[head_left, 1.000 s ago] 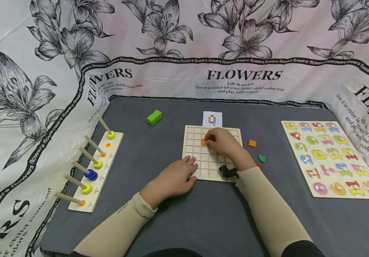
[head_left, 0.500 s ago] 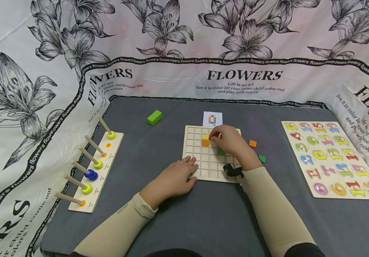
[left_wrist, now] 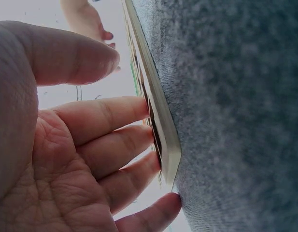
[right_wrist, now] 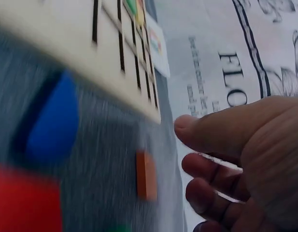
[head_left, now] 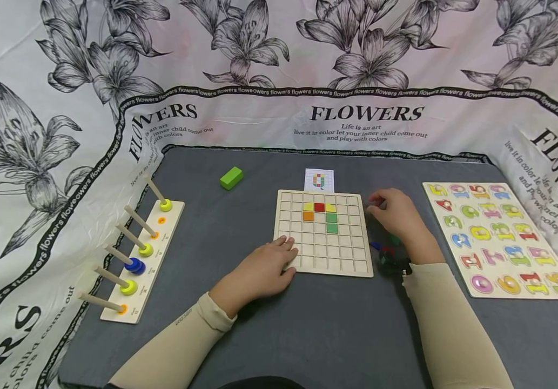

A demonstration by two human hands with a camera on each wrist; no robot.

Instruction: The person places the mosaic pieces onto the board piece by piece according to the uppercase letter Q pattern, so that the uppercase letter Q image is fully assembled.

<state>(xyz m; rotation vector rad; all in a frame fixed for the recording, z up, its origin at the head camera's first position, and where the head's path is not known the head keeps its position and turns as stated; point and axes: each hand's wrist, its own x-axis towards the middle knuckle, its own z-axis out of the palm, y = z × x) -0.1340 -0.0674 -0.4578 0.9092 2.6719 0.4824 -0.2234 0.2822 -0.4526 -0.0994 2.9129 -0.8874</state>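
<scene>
My left hand (head_left: 263, 270) rests with extended fingers on the near left corner of the wooden grid board (head_left: 347, 252); the left wrist view has its fingertips at the board's edge (left_wrist: 161, 121). Set in the grid are a red square (head_left: 319, 207) between two yellow pieces (head_left: 308, 207), an orange square (head_left: 308, 216) and two green squares (head_left: 331, 228). Off the board's right side hovers my right hand (head_left: 396, 216), fingers loosely bent and holding nothing. Close to its fingertips in the right wrist view lies an orange block (right_wrist: 146, 175).
A blue piece (right_wrist: 54, 121) and a red piece (right_wrist: 23, 203) lie right of the board. A pattern card (head_left: 319, 180) sits behind it. Pegs with rings stand on a strip (head_left: 149, 270) at left, near a green block (head_left: 232, 178). A number puzzle (head_left: 458, 259) lies at right.
My right hand has left the grid and moved right, past the board's edge. The red square between the yellow pieces is now uncovered. My left hand has stayed in place.
</scene>
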